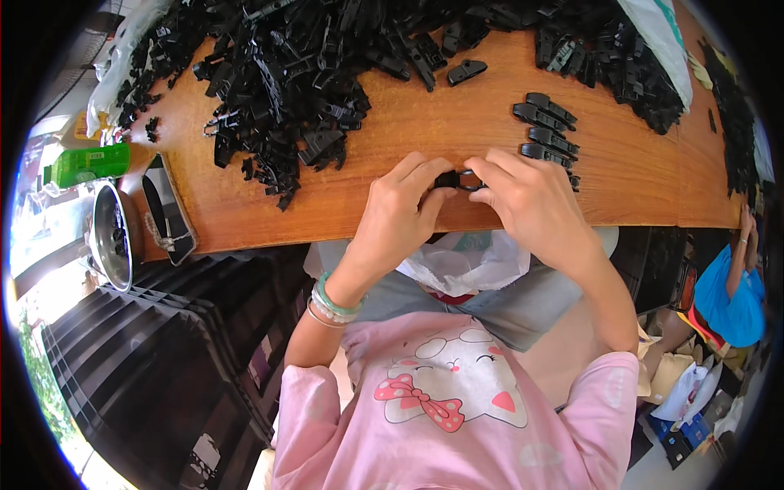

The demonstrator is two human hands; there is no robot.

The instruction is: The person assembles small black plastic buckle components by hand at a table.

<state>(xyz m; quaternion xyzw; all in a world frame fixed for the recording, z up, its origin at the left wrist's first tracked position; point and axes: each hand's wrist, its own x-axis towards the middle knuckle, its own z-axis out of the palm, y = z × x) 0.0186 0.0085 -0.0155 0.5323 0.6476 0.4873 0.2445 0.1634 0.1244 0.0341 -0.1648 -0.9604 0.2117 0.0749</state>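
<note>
One black plastic part (447, 179) is pinched between the fingertips of the left hand (400, 200) and the right hand (523, 196), which are brought close together over the near edge of the desk (637, 184); whether a second part is joined to it cannot be told. About five black clips (554, 139) are laid in a row beside the right hand, by which the lowest is partly covered. One loose black piece (466, 72) is seen farther back, apart from the row.

Three heaps of black parts are spread, too dense to be counted: the large heap (278, 82) toward the far left corner, the smaller heap (629, 73) toward the far right, and the long heap (727, 122) along the right edge. By the left edge, one green bottle (91, 165), one phone (170, 204) and one metal bowl (103, 237) are placed. One white bag (465, 261) is held on the lap below the near edge. Black crates (147, 359) are stacked at lower left. At the right edge, one other person (731, 294) is seen.
</note>
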